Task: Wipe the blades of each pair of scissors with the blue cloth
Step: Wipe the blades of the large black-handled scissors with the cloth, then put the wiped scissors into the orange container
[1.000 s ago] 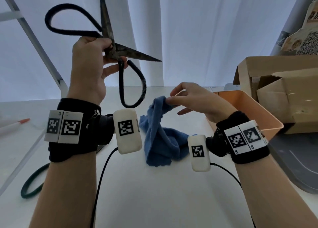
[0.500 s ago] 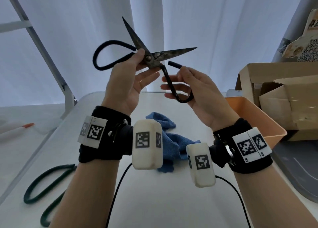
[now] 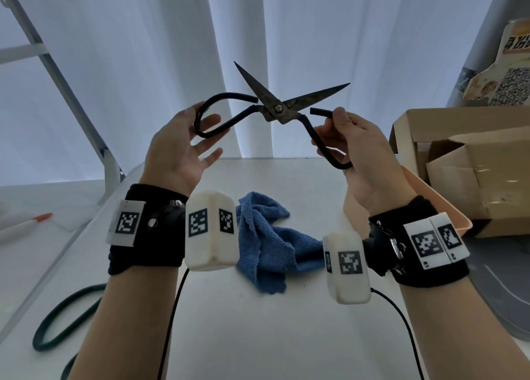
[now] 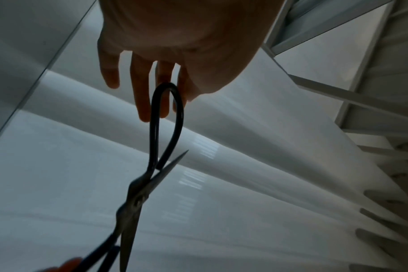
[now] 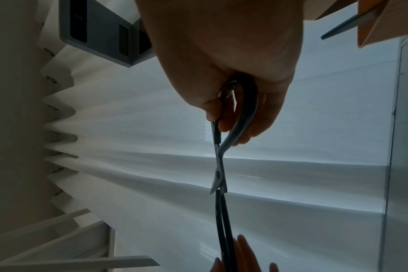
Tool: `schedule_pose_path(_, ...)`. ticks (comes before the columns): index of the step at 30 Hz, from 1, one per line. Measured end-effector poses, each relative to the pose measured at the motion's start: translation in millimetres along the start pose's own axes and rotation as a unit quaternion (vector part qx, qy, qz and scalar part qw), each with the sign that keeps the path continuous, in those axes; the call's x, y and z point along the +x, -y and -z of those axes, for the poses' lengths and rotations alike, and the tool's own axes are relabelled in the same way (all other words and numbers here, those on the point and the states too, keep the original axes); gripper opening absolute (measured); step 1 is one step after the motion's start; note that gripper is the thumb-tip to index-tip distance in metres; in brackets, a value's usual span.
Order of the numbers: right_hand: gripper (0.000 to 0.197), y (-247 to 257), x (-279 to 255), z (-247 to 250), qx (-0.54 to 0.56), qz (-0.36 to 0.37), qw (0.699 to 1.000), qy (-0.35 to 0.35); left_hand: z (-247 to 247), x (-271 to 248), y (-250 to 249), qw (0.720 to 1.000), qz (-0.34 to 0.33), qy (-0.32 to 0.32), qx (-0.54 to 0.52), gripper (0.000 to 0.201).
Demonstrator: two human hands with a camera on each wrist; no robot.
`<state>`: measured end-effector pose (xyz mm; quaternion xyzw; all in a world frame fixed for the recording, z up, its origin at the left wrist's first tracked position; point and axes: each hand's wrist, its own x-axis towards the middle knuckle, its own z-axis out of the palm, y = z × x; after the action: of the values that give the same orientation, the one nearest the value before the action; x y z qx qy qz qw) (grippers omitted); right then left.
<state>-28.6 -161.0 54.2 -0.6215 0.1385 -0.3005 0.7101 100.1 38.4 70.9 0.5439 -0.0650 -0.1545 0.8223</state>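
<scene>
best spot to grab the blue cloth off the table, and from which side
Probably the raised fold at the far end of the blue cloth, pinched from above. It lies crumpled on the white table below the black scissors, which both hands hold up. Its near edges lie flat, so they are harder to pinch.

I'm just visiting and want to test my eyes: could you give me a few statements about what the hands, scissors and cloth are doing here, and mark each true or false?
1. The black scissors are held up in the air with their blades spread apart. True.
2. The right hand grips the blue cloth. False: the cloth lies crumpled on the table; the right hand grips one scissor handle.
3. The left hand holds the other handle loop. True.
4. The cloth is wrapped round a blade. False: both blades are bare.
5. Green-handled scissors lie on the table by the left arm. True.
</scene>
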Motion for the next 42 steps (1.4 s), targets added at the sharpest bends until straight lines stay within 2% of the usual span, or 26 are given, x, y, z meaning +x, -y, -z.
schedule_pose_path(6,0.033,-1.1,-0.2,-4.1,0.025,-0.004,1.000,-0.018,2.6,-2.6,-2.6,0.992,-0.066,-0.025,0.103,0.010)
schedule_pose_path(8,0.032,1.9,-1.2,-5.6,0.075,-0.014,0.997,-0.031,1.6,-8.0,-5.6,0.987,-0.074,0.001,0.143,0.007)
schedule_pose_path(12,0.028,7.3,-5.8,-12.7,0.195,-0.039,0.979,-0.034,-21.1,-23.3,1.2,0.967,-0.072,0.093,0.226,0.013)
schedule_pose_path(17,0.020,14.6,-14.4,-23.9,0.205,-0.048,0.977,-0.029,-46.9,-30.0,21.5,0.950,-0.049,0.153,0.267,0.030)
schedule_pose_path(20,0.019,22.2,-17.9,-23.1,0.185,-0.038,0.982,-0.014,-45.4,-30.2,19.1,0.958,-0.030,0.181,0.220,0.036)
schedule_pose_path(23,0.013,29.9,-19.8,-17.5,0.128,-0.002,0.992,-0.017,-48.7,-36.0,13.4,0.953,-0.032,0.223,0.200,0.020)
schedule_pose_path(25,0.017,37.1,-20.9,-13.5,0.072,0.037,0.996,-0.028,-53.5,-42.3,12.6,0.943,-0.039,0.255,0.209,0.015)
schedule_pose_path(27,0.019,45.6,-23.8,-8.9,0.022,0.080,0.995,-0.055,-60.6,-48.9,14.6,0.933,-0.048,0.286,0.215,0.020)
schedule_pose_path(31,0.041,57.9,-30.5,3.8,-0.038,0.154,0.980,-0.119,-76.1,-59.7,21.8,0.922,-0.050,0.325,0.203,0.026)
schedule_pose_path(33,0.037,62.6,-33.9,10.2,-0.051,0.150,0.981,-0.115,-81.2,-63.1,25.3,0.917,-0.049,0.339,0.204,0.028)
schedule_pose_path(36,0.022,63.6,-38.8,17.0,-0.047,0.087,0.989,-0.108,-84.7,-66.5,31.1,0.909,-0.045,0.351,0.221,0.028)
schedule_pose_path(42,0.024,58.6,-60.5,32.4,-0.033,0.032,0.990,-0.133,-88.1,-72.5,32.9,0.891,-0.043,0.367,0.264,0.030)
